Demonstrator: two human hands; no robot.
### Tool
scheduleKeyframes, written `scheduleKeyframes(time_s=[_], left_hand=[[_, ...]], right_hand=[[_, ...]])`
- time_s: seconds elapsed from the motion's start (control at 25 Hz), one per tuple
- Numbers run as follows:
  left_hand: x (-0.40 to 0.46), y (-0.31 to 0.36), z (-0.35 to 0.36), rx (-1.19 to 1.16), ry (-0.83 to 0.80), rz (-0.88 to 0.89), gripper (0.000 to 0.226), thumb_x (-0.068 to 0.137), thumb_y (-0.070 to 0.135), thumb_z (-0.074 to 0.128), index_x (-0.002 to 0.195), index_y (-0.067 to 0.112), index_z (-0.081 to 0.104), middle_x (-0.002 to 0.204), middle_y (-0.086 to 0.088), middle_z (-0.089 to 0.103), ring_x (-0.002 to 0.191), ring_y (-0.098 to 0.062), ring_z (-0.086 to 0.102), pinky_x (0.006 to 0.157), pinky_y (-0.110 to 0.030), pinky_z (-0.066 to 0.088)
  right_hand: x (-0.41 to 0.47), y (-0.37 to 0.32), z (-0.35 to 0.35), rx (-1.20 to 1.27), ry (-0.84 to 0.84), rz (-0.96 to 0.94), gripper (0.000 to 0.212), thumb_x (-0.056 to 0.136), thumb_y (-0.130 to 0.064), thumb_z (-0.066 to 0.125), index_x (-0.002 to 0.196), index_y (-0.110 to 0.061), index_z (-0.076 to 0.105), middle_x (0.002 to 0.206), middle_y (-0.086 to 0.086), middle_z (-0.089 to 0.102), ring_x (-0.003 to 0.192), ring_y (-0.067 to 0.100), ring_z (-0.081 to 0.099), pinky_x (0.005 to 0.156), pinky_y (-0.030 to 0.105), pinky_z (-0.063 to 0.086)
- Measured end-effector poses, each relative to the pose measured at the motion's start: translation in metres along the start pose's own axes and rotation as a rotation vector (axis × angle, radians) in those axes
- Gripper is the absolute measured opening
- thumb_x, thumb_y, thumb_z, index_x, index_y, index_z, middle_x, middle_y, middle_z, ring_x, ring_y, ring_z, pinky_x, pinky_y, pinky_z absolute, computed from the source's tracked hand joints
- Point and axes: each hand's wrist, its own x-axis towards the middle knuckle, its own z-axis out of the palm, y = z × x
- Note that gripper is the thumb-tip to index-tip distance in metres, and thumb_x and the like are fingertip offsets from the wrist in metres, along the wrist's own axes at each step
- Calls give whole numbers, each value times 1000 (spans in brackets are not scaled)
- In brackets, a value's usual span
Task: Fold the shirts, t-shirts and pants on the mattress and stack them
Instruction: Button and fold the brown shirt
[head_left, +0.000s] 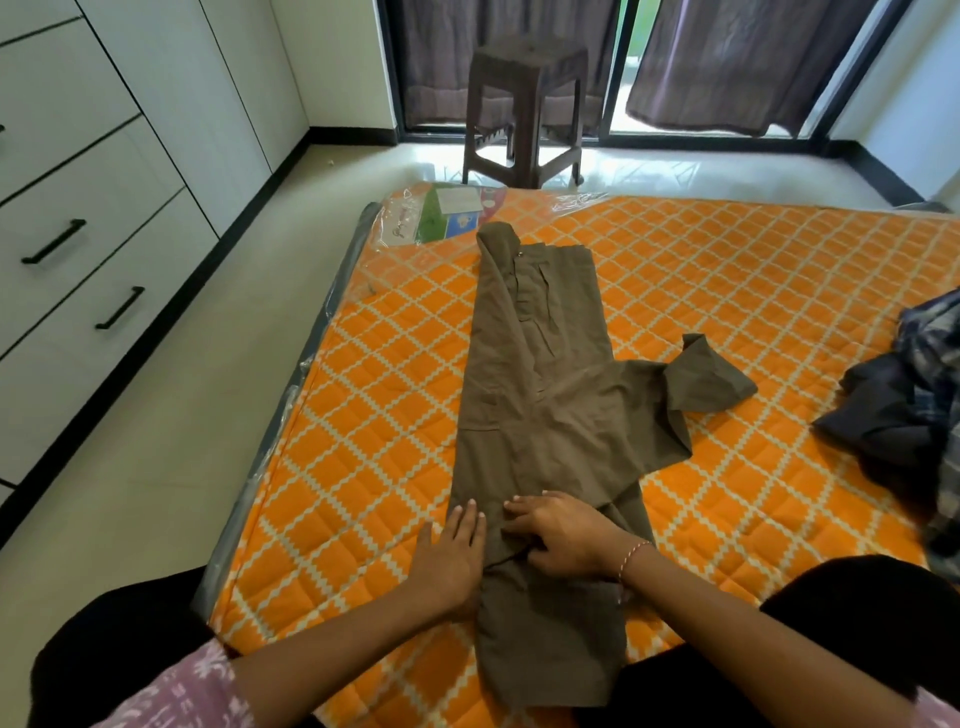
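A brown shirt lies long and flat on the orange mattress, and both hands sit on its near part: the left hand rests flat with fingers spread on the shirt's left edge, while the right hand pinches a fold of the cloth. A pile of dark clothes is cut off at the right edge, so I cannot tell what they are. Past the mattress stand a brown stool, dark curtains and white drawers.
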Motion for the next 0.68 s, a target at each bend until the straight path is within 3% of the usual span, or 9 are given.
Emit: scheduleKeyframes(time_s=[0.08, 0.16, 0.24, 0.36, 0.4, 0.48, 0.56, 0.64, 0.68], left_hand=[[14, -12, -23, -226, 10, 40, 53, 93, 34, 48, 139, 10, 40, 149, -19, 33, 137, -31, 33, 103, -39, 36], [36, -24, -52, -421, 252, 6, 30, 91, 28, 47, 113, 11, 58, 120, -15, 60, 112, -31, 56, 78, -33, 43], [72, -35, -77, -476, 551, -38, 35, 94, 24, 45, 127, 14, 51, 128, -9, 54, 115, -27, 52, 86, -33, 44], [134, -49, -111, -911, 719, -49, 47, 97, 12, 45, 143, 9, 36, 140, -9, 44, 128, -26, 44, 102, -31, 38], [154, -56, -120, -1117, 715, -103, 46, 97, 11, 45, 142, 9, 37, 135, -10, 48, 124, -26, 47, 99, -31, 39], [192, -72, -145, -1476, 655, -239, 39, 97, 13, 48, 136, 11, 45, 121, -12, 57, 108, -25, 58, 87, -32, 47], [216, -87, -167, -1790, 549, -285, 19, 97, 16, 48, 114, 13, 55, 98, -12, 62, 78, -15, 65, 64, -25, 51], [237, -101, -190, -2000, 441, -290, 12, 100, 22, 45, 92, 15, 52, 69, -5, 54, 46, -9, 53, 41, -18, 40], [246, -106, -198, -2042, 381, -285, 16, 100, 26, 44, 90, 15, 51, 63, -2, 49, 44, -10, 48, 38, -18, 37]], right_hand=[[15, 10, -23, 192, 164, 77, 36, 88, -23, 51, 122, -21, 62, 119, 4, 65, 108, 22, 61, 89, 34, 49], [42, 31, -46, 270, 444, 197, 22, 89, -19, 51, 103, -15, 67, 102, 5, 69, 95, 24, 64, 73, 31, 48], [74, 59, -70, 308, 624, 379, 19, 92, -15, 48, 100, -11, 65, 100, 8, 66, 96, 26, 61, 70, 29, 41], [122, 95, -103, 581, 673, 580, 26, 98, -14, 42, 111, -6, 63, 108, 16, 65, 105, 33, 58, 79, 32, 42], [138, 106, -109, 769, 653, 600, 27, 99, -17, 43, 108, -5, 64, 104, 15, 66, 102, 33, 59, 77, 31, 42], [171, 126, -127, 1450, 510, 604, 33, 98, -32, 48, 102, -5, 66, 95, 10, 66, 93, 27, 62, 74, 27, 46], [198, 142, -138, 1987, 349, 495, 53, 92, -51, 51, 109, -3, 65, 102, 13, 67, 97, 27, 62, 85, 34, 50], [228, 159, -150, 2175, 373, 401, 61, 89, -57, 49, 109, -1, 63, 104, 16, 65, 96, 29, 61, 90, 40, 47], [240, 164, -155, 2241, 440, 372, 58, 90, -55, 47, 108, -2, 63, 104, 16, 64, 94, 28, 61, 90, 40, 46]])
